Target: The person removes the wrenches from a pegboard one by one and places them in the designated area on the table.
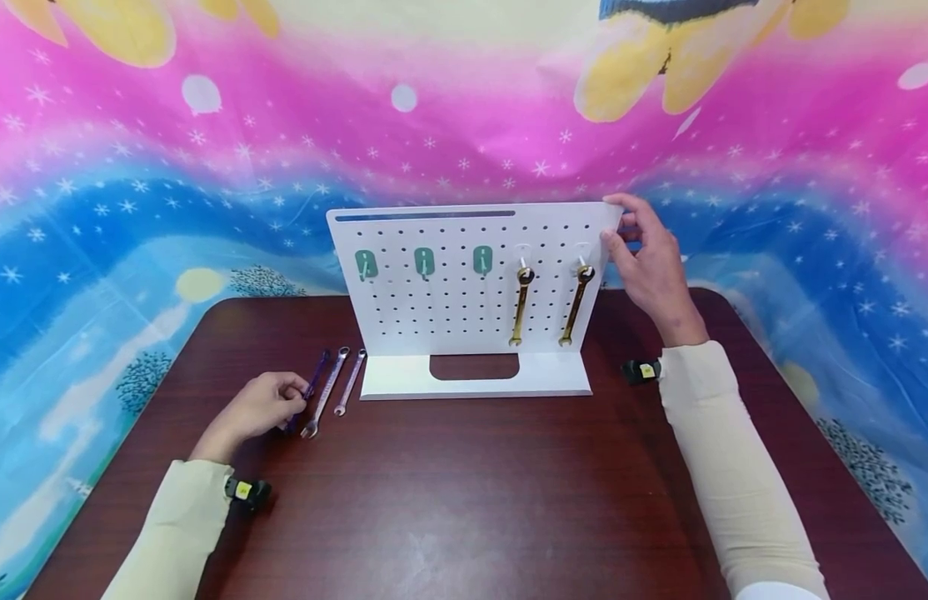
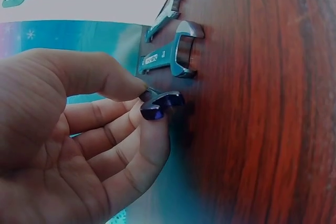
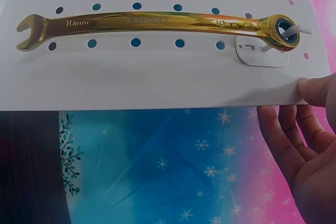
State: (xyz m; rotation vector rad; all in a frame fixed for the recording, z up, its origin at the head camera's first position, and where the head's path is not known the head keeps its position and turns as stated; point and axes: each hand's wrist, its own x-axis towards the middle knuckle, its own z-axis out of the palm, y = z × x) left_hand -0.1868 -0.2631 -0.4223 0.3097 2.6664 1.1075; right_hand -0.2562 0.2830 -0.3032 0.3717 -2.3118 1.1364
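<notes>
Left hand (image 1: 257, 406) pinches a glossy purple wrench (image 2: 160, 102) — right hand (image 1: 647, 260) grips the perforated white pegboard (image 1: 464, 275) by its edge

Bright, even light overhead; soft glare on table (image 1: 464, 500) before hands. Head view bows at edges. Left wrist view: table blurred beyond left hand (image 2: 79, 140).
</notes>
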